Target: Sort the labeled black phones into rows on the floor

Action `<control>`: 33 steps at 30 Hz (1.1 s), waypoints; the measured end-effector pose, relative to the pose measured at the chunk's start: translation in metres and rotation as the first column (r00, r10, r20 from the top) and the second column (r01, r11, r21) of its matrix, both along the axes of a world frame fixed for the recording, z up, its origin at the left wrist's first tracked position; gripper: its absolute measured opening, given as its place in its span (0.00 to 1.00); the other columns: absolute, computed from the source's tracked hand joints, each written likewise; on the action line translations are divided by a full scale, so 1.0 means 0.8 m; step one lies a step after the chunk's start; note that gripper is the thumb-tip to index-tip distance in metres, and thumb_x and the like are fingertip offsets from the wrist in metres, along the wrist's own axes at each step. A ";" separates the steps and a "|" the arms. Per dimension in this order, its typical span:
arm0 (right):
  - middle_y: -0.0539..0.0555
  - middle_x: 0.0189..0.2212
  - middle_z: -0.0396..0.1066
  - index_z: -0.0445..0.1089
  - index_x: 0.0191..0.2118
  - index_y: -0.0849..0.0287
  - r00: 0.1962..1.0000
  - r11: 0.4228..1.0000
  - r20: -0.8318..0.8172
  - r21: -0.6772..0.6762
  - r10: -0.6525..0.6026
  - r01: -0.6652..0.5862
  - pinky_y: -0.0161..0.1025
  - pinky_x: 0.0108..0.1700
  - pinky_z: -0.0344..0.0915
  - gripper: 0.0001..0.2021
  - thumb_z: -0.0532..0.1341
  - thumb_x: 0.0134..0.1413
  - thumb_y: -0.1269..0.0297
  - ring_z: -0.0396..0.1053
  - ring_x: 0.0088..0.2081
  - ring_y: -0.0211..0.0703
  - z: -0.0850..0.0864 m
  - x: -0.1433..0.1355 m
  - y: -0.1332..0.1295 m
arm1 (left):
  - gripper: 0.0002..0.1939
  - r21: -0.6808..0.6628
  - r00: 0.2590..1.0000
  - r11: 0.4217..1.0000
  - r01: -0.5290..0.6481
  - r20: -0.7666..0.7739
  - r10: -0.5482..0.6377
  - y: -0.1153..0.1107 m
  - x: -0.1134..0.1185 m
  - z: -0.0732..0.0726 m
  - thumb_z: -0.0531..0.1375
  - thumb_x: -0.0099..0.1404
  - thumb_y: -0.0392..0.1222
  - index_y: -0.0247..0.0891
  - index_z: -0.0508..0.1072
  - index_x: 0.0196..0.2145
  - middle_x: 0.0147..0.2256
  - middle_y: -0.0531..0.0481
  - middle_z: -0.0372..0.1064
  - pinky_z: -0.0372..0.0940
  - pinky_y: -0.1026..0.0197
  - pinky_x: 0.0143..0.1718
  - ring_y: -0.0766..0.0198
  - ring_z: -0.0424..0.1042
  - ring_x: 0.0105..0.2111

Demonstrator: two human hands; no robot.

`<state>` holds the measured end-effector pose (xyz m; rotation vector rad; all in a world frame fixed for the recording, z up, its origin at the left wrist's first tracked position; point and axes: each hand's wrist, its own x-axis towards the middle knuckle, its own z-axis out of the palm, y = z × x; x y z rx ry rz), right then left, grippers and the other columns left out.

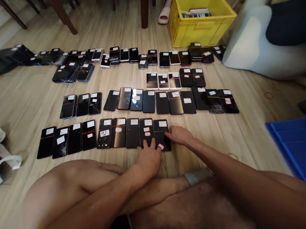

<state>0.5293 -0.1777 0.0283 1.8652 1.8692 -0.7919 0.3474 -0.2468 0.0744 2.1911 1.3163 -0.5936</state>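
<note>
End phone [163, 137]: black, on the floor [221, 131], right end of the nearest row [104, 140], well in from the floor's far left edge; white label near its top, thin red band across.
Left hand [149, 159]: open, fingers spread over the lower part of the neighbouring phone [146, 132] and the end phone's lower left corner.
Right hand [181, 135]: fingertips at the end phone's right edge; whether they pinch it, I cannot tell.
Yellow crate [192, 32]: toward the floor's far edge.
</note>
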 end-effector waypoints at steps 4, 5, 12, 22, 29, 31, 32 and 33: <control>0.69 0.49 0.77 0.73 0.55 0.67 1.000 1.000 0.001 0.000 -0.007 0.007 0.44 0.47 0.67 0.22 0.52 0.71 0.54 0.75 0.52 0.60 0.001 -0.001 0.000 | 0.30 0.012 1.000 1.000 -0.002 0.002 0.002 -0.001 -0.001 -0.002 0.57 0.71 0.45 0.43 0.64 0.69 0.74 0.39 0.48 0.66 0.28 0.56 0.29 0.55 0.68; 0.69 0.49 0.77 0.73 0.55 0.67 1.000 1.000 0.002 0.001 -0.009 0.009 0.44 0.47 0.67 0.22 0.52 0.71 0.55 0.75 0.52 0.61 0.001 -0.001 0.000 | 0.30 0.014 1.000 1.000 -0.003 0.002 0.003 -0.001 -0.001 -0.002 0.57 0.71 0.45 0.44 0.64 0.69 0.74 0.39 0.48 0.66 0.28 0.56 0.29 0.55 0.68; 0.68 0.48 0.77 0.73 0.55 0.66 1.000 1.000 -0.003 -0.003 -0.013 0.013 0.43 0.47 0.67 0.22 0.53 0.70 0.55 0.75 0.51 0.59 -0.003 0.000 0.001 | 0.30 0.010 1.000 1.000 0.002 -0.001 -0.002 0.000 0.000 0.000 0.57 0.71 0.43 0.43 0.63 0.69 0.74 0.39 0.48 0.65 0.28 0.56 0.29 0.55 0.68; 0.68 0.48 0.77 0.73 0.54 0.66 1.000 1.000 -0.002 0.014 -0.007 0.007 0.43 0.47 0.67 0.21 0.53 0.70 0.55 0.76 0.51 0.58 -0.005 0.000 0.000 | 0.28 0.020 1.000 1.000 -0.001 0.005 0.001 -0.002 -0.001 -0.005 0.56 0.71 0.43 0.42 0.65 0.68 0.73 0.40 0.48 0.66 0.27 0.55 0.28 0.55 0.67; 0.68 0.48 0.78 0.73 0.53 0.66 1.000 1.000 -0.001 0.017 -0.002 0.002 0.43 0.46 0.67 0.20 0.53 0.71 0.55 0.76 0.51 0.58 -0.005 0.001 0.000 | 0.28 0.016 1.000 1.000 -0.008 0.013 0.008 -0.002 -0.002 -0.006 0.56 0.71 0.44 0.43 0.65 0.68 0.74 0.40 0.48 0.65 0.27 0.56 0.28 0.55 0.67; 0.67 0.48 0.78 0.73 0.53 0.66 1.000 1.000 0.000 0.020 -0.001 0.001 0.43 0.46 0.67 0.20 0.53 0.71 0.55 0.76 0.51 0.58 -0.005 0.001 0.000 | 0.28 0.007 1.000 1.000 -0.010 0.010 0.010 -0.001 -0.001 -0.005 0.56 0.71 0.43 0.44 0.65 0.68 0.74 0.40 0.48 0.65 0.27 0.56 0.29 0.54 0.68; 0.68 0.48 0.78 0.73 0.53 0.66 1.000 1.000 0.001 0.020 -0.001 0.001 0.43 0.46 0.67 0.20 0.53 0.71 0.55 0.76 0.51 0.58 -0.005 0.001 0.000 | 0.29 0.002 1.000 1.000 -0.011 0.008 0.011 -0.001 -0.001 -0.005 0.56 0.71 0.43 0.44 0.65 0.68 0.74 0.40 0.47 0.65 0.27 0.56 0.29 0.54 0.68; 0.68 0.48 0.78 0.73 0.53 0.66 1.000 1.000 0.002 0.019 -0.001 0.001 0.43 0.46 0.67 0.20 0.53 0.71 0.55 0.76 0.51 0.58 -0.006 0.001 0.000 | 0.29 -0.002 1.000 1.000 -0.012 0.006 0.012 -0.001 0.000 -0.005 0.56 0.71 0.42 0.44 0.64 0.68 0.74 0.40 0.47 0.65 0.27 0.56 0.28 0.54 0.68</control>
